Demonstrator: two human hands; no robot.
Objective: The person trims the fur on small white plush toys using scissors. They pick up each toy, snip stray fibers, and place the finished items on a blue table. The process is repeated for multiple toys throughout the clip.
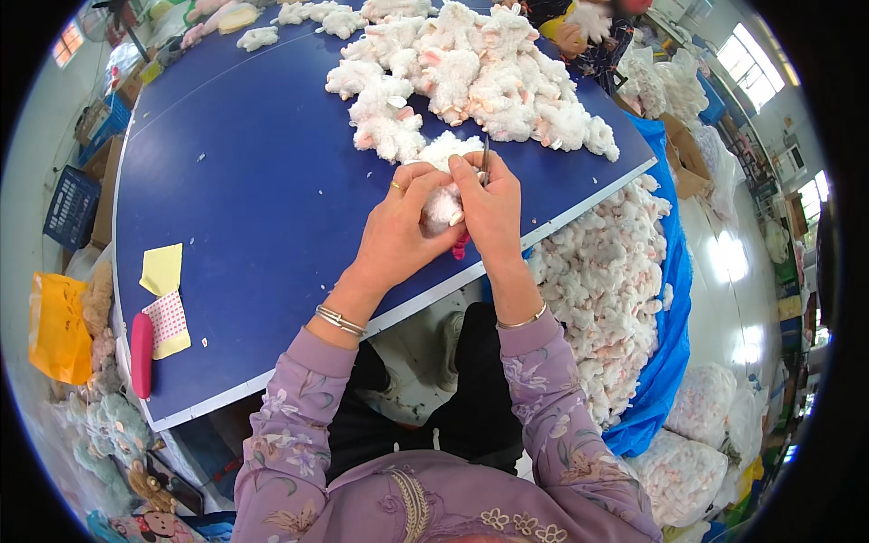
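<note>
Just over the blue tabletop (244, 190), near its front edge, my two hands meet around a small white plush toy piece (443, 209) with pale pink bits. My left hand (396, 224) is curled around its left side, fingers closed on it. My right hand (493, 215) presses its thumb against the plush and also grips a thin, dark pointed tool (486, 156) that sticks up past the fingers. A magenta loop-like part (461, 245) shows below the hands; whether it belongs to that tool I cannot tell. More white fluff (448, 147) lies just beyond my fingertips.
A heap of white plush pieces (489, 77) covers the table's far right. A blue-lined container (602, 290) full of similar pieces stands right of the table. A pink case-like object (142, 356) and yellow paper with stickers (167, 319) lie at left. Another person's hand (570, 41) is at the far right.
</note>
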